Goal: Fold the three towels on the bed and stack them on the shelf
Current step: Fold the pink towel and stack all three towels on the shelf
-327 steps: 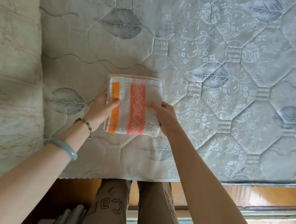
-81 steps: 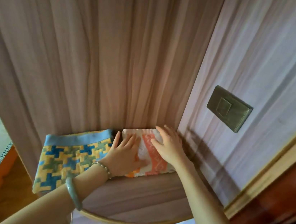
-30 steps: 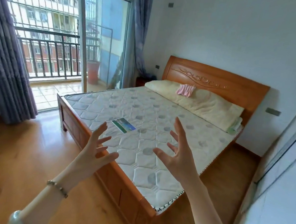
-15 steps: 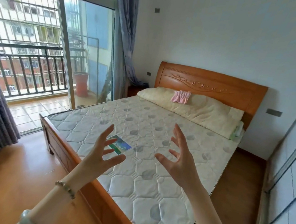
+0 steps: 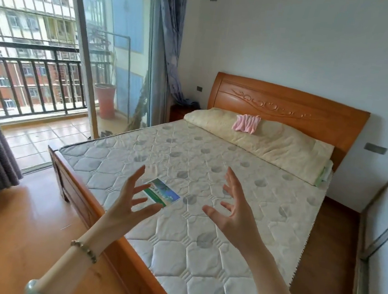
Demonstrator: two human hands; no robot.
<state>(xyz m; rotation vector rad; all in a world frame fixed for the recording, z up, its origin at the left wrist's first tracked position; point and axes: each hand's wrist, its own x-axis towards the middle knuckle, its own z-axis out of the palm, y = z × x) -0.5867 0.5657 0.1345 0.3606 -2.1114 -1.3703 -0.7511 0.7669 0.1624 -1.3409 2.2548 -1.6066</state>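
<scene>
Hands back from the shelf: left hand [image 5: 129,202] and right hand [image 5: 236,214] now empty, fingers spread apart. Orange towel delivered, out of view. Green towel [image 5: 162,192] near the bed's [image 5: 222,261] foot edge, likely next.

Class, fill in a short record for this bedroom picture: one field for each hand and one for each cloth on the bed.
left hand: open, fingers spread, holds nothing
right hand: open, fingers spread, holds nothing
green-blue towel: lies flat on the mattress
pink cloth: bunched on the pillow, in front of the headboard
</scene>
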